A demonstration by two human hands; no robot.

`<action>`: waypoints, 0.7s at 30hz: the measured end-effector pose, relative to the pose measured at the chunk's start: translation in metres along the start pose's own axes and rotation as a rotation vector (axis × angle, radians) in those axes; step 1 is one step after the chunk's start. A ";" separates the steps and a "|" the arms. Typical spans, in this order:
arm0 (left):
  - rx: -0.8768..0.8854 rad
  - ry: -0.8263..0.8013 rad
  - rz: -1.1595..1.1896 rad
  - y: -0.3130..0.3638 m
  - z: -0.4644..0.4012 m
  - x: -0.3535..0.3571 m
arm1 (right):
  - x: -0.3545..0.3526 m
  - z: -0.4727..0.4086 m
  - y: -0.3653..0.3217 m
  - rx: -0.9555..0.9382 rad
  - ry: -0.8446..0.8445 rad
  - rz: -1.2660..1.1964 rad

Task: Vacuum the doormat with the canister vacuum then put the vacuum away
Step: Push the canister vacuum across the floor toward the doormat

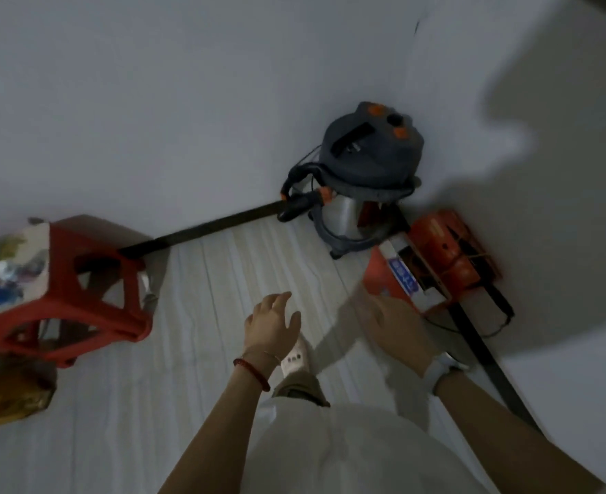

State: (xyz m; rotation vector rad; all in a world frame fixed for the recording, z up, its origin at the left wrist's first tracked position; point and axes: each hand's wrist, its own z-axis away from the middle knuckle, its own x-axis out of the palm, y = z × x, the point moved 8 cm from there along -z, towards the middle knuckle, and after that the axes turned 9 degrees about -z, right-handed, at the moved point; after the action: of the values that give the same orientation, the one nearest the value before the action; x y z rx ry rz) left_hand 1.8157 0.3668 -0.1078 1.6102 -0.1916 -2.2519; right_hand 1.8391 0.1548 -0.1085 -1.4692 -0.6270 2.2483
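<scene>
Vacuum first: the canister vacuum [365,162] stands in the corner in the upper centre-right of the frame, grey-topped with orange buttons, its hose [301,180] looped at its left side against the wall. Both hands are lower centre, well apart from it and holding nothing. The left hand [271,324] reaches forward with relaxed, spread fingers; the right hand [392,329] is blurred by motion, but its fingers look loose and empty too. No doormat is visible anywhere (so I cannot tell whether the vacuuming is done or not yet begun). An orange box [447,247] lies just right of the vacuum, and a red stool [91,290] stands at the left. If the machine is being fetched, the next move probably calls for reaching up-frame to its top handle.
</scene>
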 end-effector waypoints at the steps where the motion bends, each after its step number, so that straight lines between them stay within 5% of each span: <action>1: 0.019 0.010 -0.013 -0.004 -0.028 -0.017 | -0.006 -0.026 -0.014 0.021 -0.005 -0.011; 9: 0.147 0.023 -0.048 0.009 -0.240 -0.126 | -0.068 -0.200 -0.081 0.069 0.083 -0.159; 21: 0.343 -0.205 -0.135 0.102 -0.519 -0.161 | -0.131 -0.467 -0.047 0.315 0.138 -0.432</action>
State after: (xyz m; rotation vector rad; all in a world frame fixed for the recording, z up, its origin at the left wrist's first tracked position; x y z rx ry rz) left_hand 2.3683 0.3839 -0.1093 1.5883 -0.5658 -2.6013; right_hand 2.3228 0.1967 -0.1484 -1.1874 -0.4665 1.8005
